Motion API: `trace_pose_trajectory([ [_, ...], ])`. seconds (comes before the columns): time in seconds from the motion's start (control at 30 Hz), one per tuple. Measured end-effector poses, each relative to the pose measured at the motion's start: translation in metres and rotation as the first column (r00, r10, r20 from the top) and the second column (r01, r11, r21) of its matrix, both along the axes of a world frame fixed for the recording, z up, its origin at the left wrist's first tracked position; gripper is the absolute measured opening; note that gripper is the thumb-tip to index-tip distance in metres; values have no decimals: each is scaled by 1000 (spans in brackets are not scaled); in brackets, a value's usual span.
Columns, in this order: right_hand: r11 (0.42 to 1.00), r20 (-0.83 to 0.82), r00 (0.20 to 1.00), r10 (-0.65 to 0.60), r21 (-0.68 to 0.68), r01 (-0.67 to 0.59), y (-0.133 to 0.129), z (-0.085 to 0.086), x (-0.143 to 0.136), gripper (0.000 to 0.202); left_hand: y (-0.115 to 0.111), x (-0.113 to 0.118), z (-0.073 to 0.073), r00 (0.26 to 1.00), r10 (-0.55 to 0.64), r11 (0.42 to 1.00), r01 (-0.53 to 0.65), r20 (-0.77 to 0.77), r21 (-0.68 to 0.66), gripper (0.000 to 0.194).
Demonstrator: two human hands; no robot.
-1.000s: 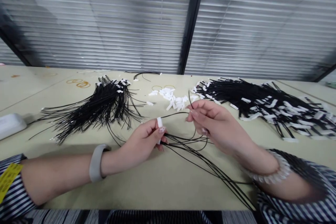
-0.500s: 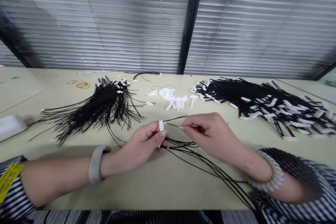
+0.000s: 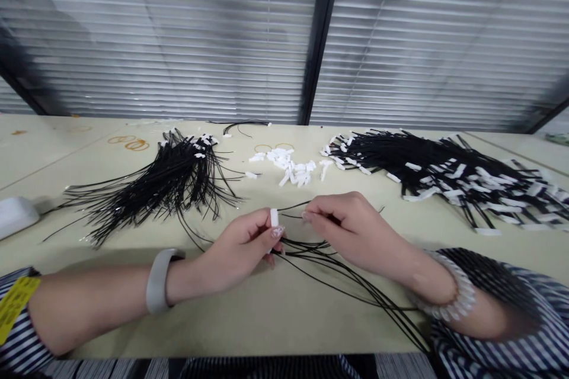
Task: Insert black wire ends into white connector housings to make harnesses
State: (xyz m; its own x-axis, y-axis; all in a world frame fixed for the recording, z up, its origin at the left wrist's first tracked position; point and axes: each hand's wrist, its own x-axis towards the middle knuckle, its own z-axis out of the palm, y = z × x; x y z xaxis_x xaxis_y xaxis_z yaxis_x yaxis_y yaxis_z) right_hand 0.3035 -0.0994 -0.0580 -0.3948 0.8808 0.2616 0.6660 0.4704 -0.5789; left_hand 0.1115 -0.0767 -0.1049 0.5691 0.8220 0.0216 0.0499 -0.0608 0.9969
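Between thumb and fingers, my left hand (image 3: 242,246) grips a white plastic connector housing (image 3: 274,218), held upright above the table. Several black wires (image 3: 351,275) run from beneath that hand toward the lower right. Just right of the housing, my right hand (image 3: 351,225) pinches a thin black wire (image 3: 291,215) between thumb and forefinger. The wire's end points at the housing; whether it sits inside a hole is too small to tell. My other right fingers are curled inward.
A bundle of black wires (image 3: 155,180) lies on the left. Loose white housings (image 3: 297,173) are heaped in the centre. On the right is a large pile of wires with white connectors (image 3: 413,157). Rubber bands (image 3: 136,144) and a white device (image 3: 16,216) lie farther left.
Both hands keep their grips and stay close together. The right fingertips have shifted very slightly toward the housing. The whole view has drifted a little.
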Motion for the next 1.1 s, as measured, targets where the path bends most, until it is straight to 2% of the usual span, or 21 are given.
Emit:
trace_pose_trajectory([
  [0.1, 1000, -15, 1000, -15, -21, 14, 0, 0, 0, 24, -1, 0, 1, 1000, -10, 1000, 10, -29, 3, 16],
  [0.33, 998, -12, 999, -51, 27, 51, -1, 0, 1, 24, -1, 0, 3, 998, -34, 999, 34, -48, -8, 19],
  [0.5, 998, -15, 998, -59, -15, 59, -1, 0, 1, 25, -1, -2, 2, 994, -69, 998, 69, -81, -6, 20],
  [0.7, 982, -70, 997, -46, -188, 32, 0, -1, -1, 26, 0, -3, -2, 994, -65, 997, 68, -92, 35, 20],
  [0.9, 885, -204, 976, -77, -464, -28, 0, 1, -2, 21, 0, -1, -2, 988, -49, 988, 69, -145, 137, 21],
  [1.1, 852, -237, 960, -148, -523, 2, 2, -1, -2, 20, 0, -2, 0, 986, -29, 986, 55, -161, 157, 21],
])
